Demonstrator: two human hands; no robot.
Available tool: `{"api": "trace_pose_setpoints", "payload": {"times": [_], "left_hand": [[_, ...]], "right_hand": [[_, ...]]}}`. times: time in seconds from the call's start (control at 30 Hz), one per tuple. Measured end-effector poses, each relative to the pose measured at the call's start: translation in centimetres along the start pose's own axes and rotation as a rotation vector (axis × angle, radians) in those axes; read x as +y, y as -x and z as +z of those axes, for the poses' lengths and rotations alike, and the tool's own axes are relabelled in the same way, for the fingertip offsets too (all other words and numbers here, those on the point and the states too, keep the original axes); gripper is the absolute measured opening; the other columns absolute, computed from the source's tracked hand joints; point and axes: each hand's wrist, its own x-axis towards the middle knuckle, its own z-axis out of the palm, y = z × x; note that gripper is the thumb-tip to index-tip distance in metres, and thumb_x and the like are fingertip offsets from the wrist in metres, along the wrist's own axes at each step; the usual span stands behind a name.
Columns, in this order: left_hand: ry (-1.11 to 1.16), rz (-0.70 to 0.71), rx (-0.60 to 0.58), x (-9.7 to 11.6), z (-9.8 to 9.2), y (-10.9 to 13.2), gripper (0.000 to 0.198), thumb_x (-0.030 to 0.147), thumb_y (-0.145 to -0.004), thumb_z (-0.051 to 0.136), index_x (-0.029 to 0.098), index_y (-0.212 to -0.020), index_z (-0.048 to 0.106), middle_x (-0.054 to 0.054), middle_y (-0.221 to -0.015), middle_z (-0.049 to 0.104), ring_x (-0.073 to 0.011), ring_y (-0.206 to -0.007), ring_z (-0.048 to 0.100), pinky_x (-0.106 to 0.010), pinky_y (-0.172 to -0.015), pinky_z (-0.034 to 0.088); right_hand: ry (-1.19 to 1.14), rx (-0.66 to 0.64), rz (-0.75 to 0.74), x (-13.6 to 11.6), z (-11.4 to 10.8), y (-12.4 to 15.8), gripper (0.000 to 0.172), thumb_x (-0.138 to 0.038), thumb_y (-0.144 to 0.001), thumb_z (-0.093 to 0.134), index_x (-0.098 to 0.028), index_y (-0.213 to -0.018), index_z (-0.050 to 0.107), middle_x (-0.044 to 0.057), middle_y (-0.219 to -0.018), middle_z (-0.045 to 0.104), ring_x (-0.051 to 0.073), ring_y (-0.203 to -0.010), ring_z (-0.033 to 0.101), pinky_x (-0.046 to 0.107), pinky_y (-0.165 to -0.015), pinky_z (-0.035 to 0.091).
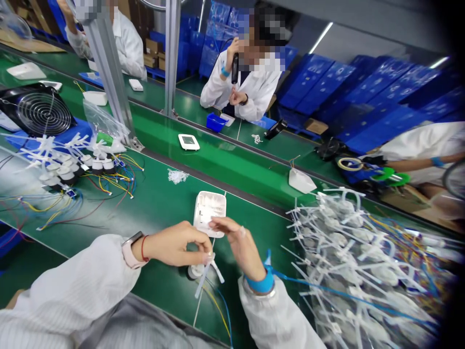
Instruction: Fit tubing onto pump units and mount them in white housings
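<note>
Where the left fingers (202,245) close, a white plastic tie (203,277) sits pinched.

The person's left hand (174,244) hides whatever its fingertips pinch, and the lower end of the thin white plastic strip (204,275) below it is lost behind a round white component (194,271). The right hand (238,241) covers part of a white rectangular plastic housing (209,212), whose inside detail is too blurred to tell. At near right, a heap of white plastic parts with coloured wires (348,271) blurs and runs off the picture's right and bottom edges. Farther off, a cluster of tiny white pieces (178,176) is too small to identify.
</note>
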Motion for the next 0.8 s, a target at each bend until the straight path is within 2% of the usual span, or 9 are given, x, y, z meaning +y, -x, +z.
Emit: {"api": "trace_pose_setpoints", "payload": {"times": [0.07,0.13,0.23,0.37,0.47,0.57,0.67,0.73,0.8], "left_hand": [[-0.087,0.012,0.039,1.2,-0.9,-0.4,0.013,0.022,-0.082,0.052,0.012,-0.079,0.061,-0.002,-0.07,0.064,-0.0072,-0.062,0.057,-0.015,-0.059,0.043],[-0.185,0.004,0.069,2.0,-2.1,-0.8,0.014,0.022,-0.083,0.05,0.013,-0.082,0.061,-0.001,-0.069,0.063,-0.0064,-0.058,0.056,-0.014,-0.055,0.042],[-0.328,0.01,0.138,2.3,-4.0,-1.3,0.016,0.024,-0.084,0.049,0.013,-0.082,0.061,0.0,-0.07,0.064,-0.0069,-0.059,0.057,-0.014,-0.054,0.041],[-0.43,0.029,0.201,1.3,-5.3,-1.8,0.02,0.028,-0.085,0.05,0.014,-0.082,0.062,-0.002,-0.076,0.065,-0.0088,-0.065,0.058,-0.017,-0.06,0.043],[-0.458,0.036,0.232,0.4,-5.4,-2.3,0.021,0.03,-0.085,0.05,0.014,-0.083,0.063,-0.002,-0.078,0.066,-0.0097,-0.069,0.059,-0.019,-0.065,0.044],[-0.501,0.057,0.284,-0.3,-5.0,-3.1,0.022,0.03,-0.085,0.05,0.014,-0.082,0.064,-0.002,-0.077,0.066,-0.01,-0.069,0.059,-0.02,-0.066,0.044],[-0.532,0.077,0.392,-1.1,-4.7,-4.0,0.021,0.03,-0.085,0.051,0.014,-0.081,0.064,-0.002,-0.077,0.066,-0.0102,-0.069,0.058,-0.021,-0.066,0.043],[-0.517,0.078,0.47,-2.1,-4.5,-4.3,0.02,0.029,-0.084,0.051,0.014,-0.082,0.063,-0.002,-0.078,0.065,-0.0102,-0.071,0.058,-0.02,-0.066,0.043],[-0.499,0.074,0.514,-3.4,-4.3,-4.2,0.018,0.029,-0.084,0.052,0.014,-0.083,0.064,-0.002,-0.081,0.066,-0.0107,-0.073,0.058,-0.02,-0.066,0.043]], "right_hand": [[-0.384,-0.144,0.056,0.0,1.8,0.4,0.07,-0.067,-0.082,0.015,-0.019,-0.103,0.061,0.01,-0.094,0.063,0.024,-0.091,0.058,0.041,-0.081,0.044],[-0.593,-0.218,0.152,0.5,3.4,0.5,0.074,-0.074,-0.077,0.018,-0.018,-0.098,0.06,0.01,-0.085,0.064,0.025,-0.086,0.06,0.042,-0.077,0.046],[-0.719,-0.289,0.283,1.2,4.5,0.2,0.064,-0.074,-0.071,0.04,-0.017,-0.095,0.058,0.008,-0.077,0.063,0.021,-0.074,0.062,0.036,-0.066,0.049],[-0.78,-0.461,0.476,1.2,3.1,-0.4,0.052,-0.059,-0.075,0.052,-0.018,-0.108,0.05,0.006,-0.081,0.064,0.015,-0.059,0.061,0.025,-0.046,0.046],[-0.658,-0.498,0.604,0.7,1.2,-1.0,0.045,-0.052,-0.078,0.052,-0.019,-0.108,0.046,0.007,-0.084,0.065,0.009,-0.044,0.055,0.017,-0.034,0.036],[-0.343,-0.362,0.582,0.3,-0.7,-1.8,0.04,-0.053,-0.08,0.049,-0.016,-0.096,0.051,0.004,-0.073,0.065,0.002,-0.032,0.038,0.015,-0.03,0.022],[0.062,-0.158,0.361,0.2,-2.8,-2.5,0.039,-0.051,-0.078,0.051,-0.014,-0.088,0.059,0.0,-0.059,0.059,0.006,-0.039,0.041,0.018,-0.037,0.029],[0.286,0.009,0.187,0.2,-4.3,-3.2,0.038,-0.049,-0.077,0.054,-0.014,-0.09,0.063,0.001,-0.062,0.061,0.011,-0.05,0.05,0.022,-0.047,0.038],[0.524,0.104,0.032,0.4,-5.7,-4.1,0.036,-0.046,-0.077,0.055,-0.015,-0.091,0.065,0.004,-0.072,0.065,0.014,-0.059,0.055,0.025,-0.055,0.041]]}}
